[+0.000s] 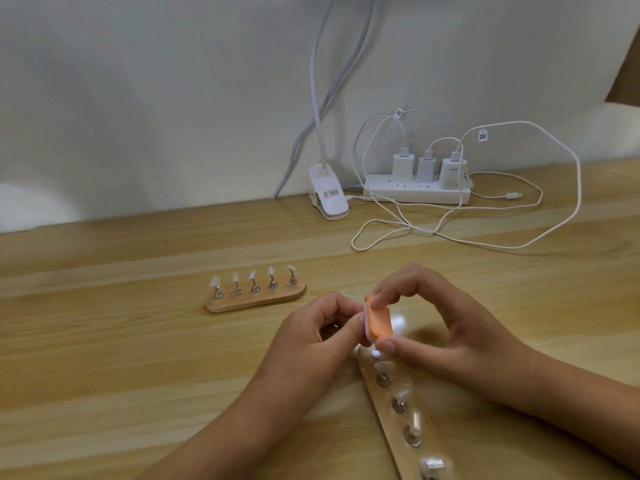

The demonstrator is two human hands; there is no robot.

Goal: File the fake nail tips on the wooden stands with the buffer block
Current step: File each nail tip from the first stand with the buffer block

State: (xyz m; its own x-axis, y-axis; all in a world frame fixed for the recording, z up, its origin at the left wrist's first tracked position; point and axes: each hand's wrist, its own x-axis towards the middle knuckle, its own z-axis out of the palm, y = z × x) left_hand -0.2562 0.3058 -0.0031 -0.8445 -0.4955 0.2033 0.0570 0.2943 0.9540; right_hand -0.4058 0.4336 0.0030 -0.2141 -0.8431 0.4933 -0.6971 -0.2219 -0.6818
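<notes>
counter: wood, carries all items. far stand, 10 o'clock from centre: five tips upright. near stand, 5 o'clock: tips in a row. right hand: thumb and fingers closed on orange buffer, centre. left hand: fingers pinched at buffer's left face; contents not discernible.

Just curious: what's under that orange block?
Under the block, the near stand's end peg glints, below the right hand's thumb. Whether a tip sits on it is hidden.

one stand lies on the table, left of another stand.
</notes>
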